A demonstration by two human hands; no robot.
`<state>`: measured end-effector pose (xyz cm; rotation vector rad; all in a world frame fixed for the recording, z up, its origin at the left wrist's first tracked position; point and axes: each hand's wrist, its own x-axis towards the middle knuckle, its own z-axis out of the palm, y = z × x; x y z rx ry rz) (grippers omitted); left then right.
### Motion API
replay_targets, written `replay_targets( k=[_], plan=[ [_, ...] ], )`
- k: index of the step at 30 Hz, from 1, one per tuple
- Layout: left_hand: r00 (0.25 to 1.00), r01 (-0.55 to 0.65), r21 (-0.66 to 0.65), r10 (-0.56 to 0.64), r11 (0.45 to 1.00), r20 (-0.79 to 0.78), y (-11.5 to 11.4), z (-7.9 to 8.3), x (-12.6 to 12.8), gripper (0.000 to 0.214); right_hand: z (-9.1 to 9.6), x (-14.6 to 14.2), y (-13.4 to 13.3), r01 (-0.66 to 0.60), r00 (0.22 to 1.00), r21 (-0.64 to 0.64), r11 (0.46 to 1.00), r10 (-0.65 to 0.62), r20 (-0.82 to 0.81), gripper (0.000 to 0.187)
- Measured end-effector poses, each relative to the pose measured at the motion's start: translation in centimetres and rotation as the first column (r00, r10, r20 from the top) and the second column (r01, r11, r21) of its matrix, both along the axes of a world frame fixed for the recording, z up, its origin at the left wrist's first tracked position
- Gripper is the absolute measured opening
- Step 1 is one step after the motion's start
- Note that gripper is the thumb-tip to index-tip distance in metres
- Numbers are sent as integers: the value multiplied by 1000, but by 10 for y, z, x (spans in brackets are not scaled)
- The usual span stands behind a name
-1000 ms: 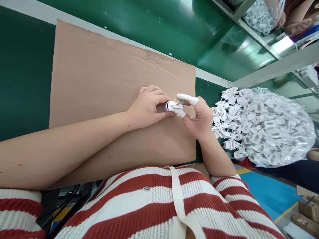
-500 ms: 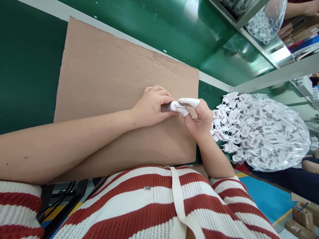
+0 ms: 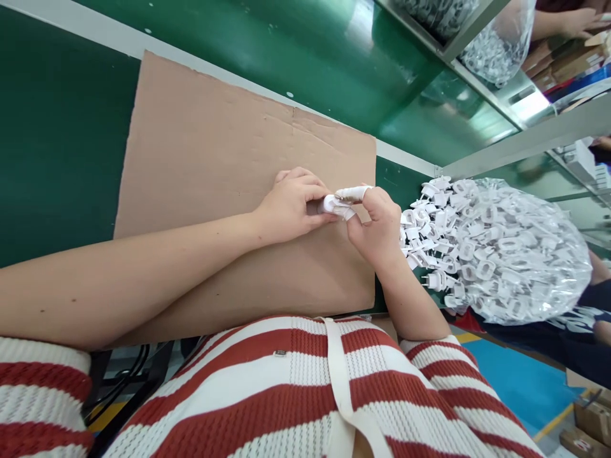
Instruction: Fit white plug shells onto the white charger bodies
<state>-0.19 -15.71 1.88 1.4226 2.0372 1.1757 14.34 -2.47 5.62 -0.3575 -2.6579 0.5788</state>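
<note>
Above a brown cardboard sheet (image 3: 214, 140), my left hand (image 3: 291, 207) is closed around a small white plastic piece (image 3: 329, 203), which looks like the plug housings in the pile nearby. My right hand (image 3: 377, 222) meets it from the other side. White covers wrap its thumb and forefinger, and these two pinch the near end of the same piece. Much of the piece is hidden between the fingers, so its exact shape is unclear.
At the right, a clear plastic bag (image 3: 539, 254) spills many white plug housings (image 3: 434, 222) onto the green table (image 3: 396, 175). A metal shelf frame (image 3: 525, 143) rises behind it. Another bag of small parts (image 3: 496, 57) and a person's arm (image 3: 556, 24) show at the upper right.
My right thumb and forefinger have come closer together on the white piece. Both hands stay at nearly the same place, while the whole view has shifted slightly.
</note>
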Motion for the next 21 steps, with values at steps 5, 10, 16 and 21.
replay_targets(
  k=[5,10,16,21],
  plan=[
    [1000,-14,38,15,999,-20,-1,-4,0,35,10,-6,1,-62,997,35,997,60,54,23],
    [998,-5,70,10,998,-64,-2,-7,-2,31,20,-13,0,-103,989,106,989,90,118,27],
    [982,60,70,-47,996,-181,-4,-9,-6,33,7,-12,1,-50,997,46,998,47,69,30],
    [981,133,95,-117,987,-156,-7,-9,-12,27,-14,-11,-4,13,996,-204,979,-31,-82,26]
  ],
)
